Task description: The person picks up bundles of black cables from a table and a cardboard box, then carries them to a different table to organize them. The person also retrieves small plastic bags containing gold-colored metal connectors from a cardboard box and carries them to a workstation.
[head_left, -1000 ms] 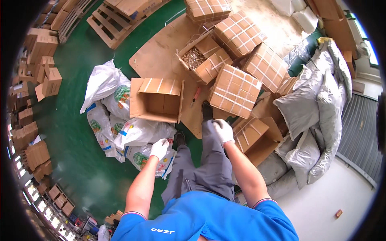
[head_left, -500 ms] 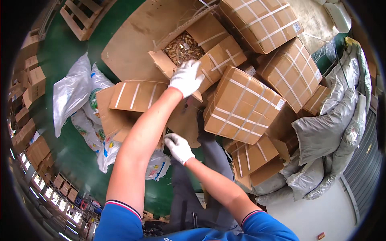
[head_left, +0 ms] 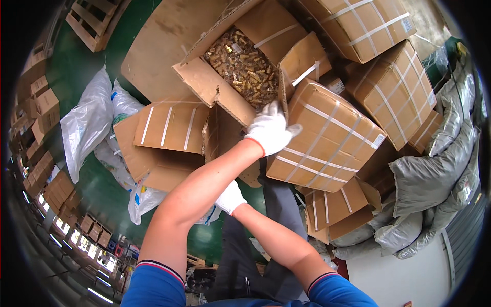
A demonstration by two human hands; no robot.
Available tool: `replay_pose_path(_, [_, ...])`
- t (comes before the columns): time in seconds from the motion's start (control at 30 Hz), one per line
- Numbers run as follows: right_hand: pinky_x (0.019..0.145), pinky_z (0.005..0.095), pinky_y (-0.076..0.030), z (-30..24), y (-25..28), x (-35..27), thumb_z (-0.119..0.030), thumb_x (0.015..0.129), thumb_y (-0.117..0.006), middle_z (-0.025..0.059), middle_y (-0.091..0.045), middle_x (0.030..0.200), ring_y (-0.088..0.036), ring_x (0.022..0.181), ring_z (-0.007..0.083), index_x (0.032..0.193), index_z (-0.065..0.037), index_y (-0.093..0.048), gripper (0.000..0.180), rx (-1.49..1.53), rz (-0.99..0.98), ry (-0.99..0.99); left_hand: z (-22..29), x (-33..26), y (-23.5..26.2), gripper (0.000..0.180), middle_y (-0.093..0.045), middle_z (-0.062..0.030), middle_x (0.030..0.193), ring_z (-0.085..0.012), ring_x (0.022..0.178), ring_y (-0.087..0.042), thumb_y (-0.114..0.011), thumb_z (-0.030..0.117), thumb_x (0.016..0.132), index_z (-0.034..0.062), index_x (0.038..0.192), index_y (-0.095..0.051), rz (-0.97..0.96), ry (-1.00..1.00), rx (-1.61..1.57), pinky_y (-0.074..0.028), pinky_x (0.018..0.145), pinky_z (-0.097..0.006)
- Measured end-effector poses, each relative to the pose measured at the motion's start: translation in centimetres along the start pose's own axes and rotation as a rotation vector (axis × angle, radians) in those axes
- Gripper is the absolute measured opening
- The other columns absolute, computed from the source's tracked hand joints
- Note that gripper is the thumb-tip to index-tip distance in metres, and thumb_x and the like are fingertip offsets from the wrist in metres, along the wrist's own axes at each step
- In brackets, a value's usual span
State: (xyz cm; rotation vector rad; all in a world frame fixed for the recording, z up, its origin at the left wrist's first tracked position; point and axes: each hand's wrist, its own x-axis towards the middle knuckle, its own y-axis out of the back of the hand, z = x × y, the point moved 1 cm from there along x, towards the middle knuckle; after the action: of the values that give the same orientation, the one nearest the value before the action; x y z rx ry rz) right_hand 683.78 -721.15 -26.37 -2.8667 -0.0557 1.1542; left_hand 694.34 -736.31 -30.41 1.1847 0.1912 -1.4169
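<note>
An opened cardboard carton (head_left: 299, 56) stands ahead of me, holding many small brass-coloured fittings (head_left: 243, 64) in what looks like clear wrapping. My left hand (head_left: 270, 129), in a white glove, is at its near right corner. Its fingers reach over the inner side of a carton flap (head_left: 283, 92) and its thumb lies on the outer side. Lower down, my gloved right hand (head_left: 231, 198) is partly covered by my left forearm. The fingers of that hand are hidden, so whatever they touch does not show. Beside them on the left is an open carton (head_left: 169, 125).
A strapped closed carton (head_left: 322, 135) sits close to the right of my left hand, with more strapped cartons (head_left: 391, 92) behind. Grey stuffed sacks (head_left: 427, 179) are piled at the right. White sacks (head_left: 87, 123) and a wooden pallet (head_left: 92, 23) are on the left.
My left hand has moved right and nearer along the carton edge, and the right flap now stands more upright. My right hand has slipped behind the left forearm. The view has shifted closer.
</note>
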Motion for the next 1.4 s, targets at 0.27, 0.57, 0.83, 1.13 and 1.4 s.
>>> replay_pose_path(0.27, [0.095, 0.0416, -0.049, 1.2, -1.0, 1.5, -0.028, 0.093, -0.061, 0.0209, -0.064, 0.118, -0.061, 0.110, 0.0361, 0.118, -0.003, -0.064, 0.035, 0.179, 0.071, -0.040, -2.5, 1.9, 0.2, 0.095, -0.040, -0.0345, 0.146, -0.0429, 0.130, -0.049, -0.033, 0.068, 0.098, -0.0151, 0.143, -0.030, -0.142, -0.008, -0.543, -0.036, 0.113, -0.042])
replay_pose_path(0.57, [0.085, 0.0425, -0.052, -3.1, 3.3, 1.6, -0.026, 0.094, -0.059, 0.0181, -0.067, 0.102, -0.065, 0.096, 0.0369, 0.106, -0.007, -0.067, 0.024, 0.183, 0.229, -0.040, -11.8, 10.2, 9.0, 0.063, -0.064, -0.0300, 0.121, -0.0375, 0.115, -0.062, -0.058, 0.050, 0.089, -0.0026, 0.124, -0.062, -0.032, 0.355, -0.061, -0.047, 0.102, -0.040])
replay_pose_path(0.83, [0.085, 0.0415, -0.052, -3.7, 5.0, 2.0, -0.025, 0.094, -0.059, 0.0177, -0.068, 0.102, -0.065, 0.096, 0.0364, 0.105, -0.006, -0.067, 0.023, 0.222, 0.238, -0.030, -15.9, 15.3, 9.4, 0.117, -0.023, -0.0264, 0.160, -0.0402, 0.145, -0.031, -0.078, 0.053, 0.075, 0.0023, 0.157, -0.013, 0.333, 0.547, 0.164, -0.031, 0.118, -0.046])
replay_pose_path(1.13, [0.086, 0.0406, -0.052, -3.8, 5.7, 2.1, -0.024, 0.094, -0.059, 0.0178, -0.068, 0.103, -0.066, 0.097, 0.0360, 0.106, -0.005, -0.067, 0.023, 0.271, 0.284, -0.014, -15.5, 16.6, 11.9, 0.124, -0.038, -0.0258, 0.154, -0.0391, 0.139, -0.043, -0.081, 0.065, 0.062, 0.0024, 0.154, -0.027, 0.173, 0.521, 0.240, -0.039, 0.113, -0.043])
replay_pose_path(1.4, [0.086, 0.0404, -0.052, -3.9, 4.9, 1.8, -0.024, 0.094, -0.059, 0.0173, -0.068, 0.104, -0.066, 0.097, 0.0355, 0.107, -0.005, -0.067, 0.024, 0.281, 0.267, -0.007, -14.6, 14.7, 9.6, 0.111, -0.046, -0.0263, 0.146, -0.0396, 0.132, -0.049, -0.085, 0.059, 0.061, 0.0009, 0.144, -0.040, 0.291, 0.423, 0.324, -0.042, 0.109, -0.044])
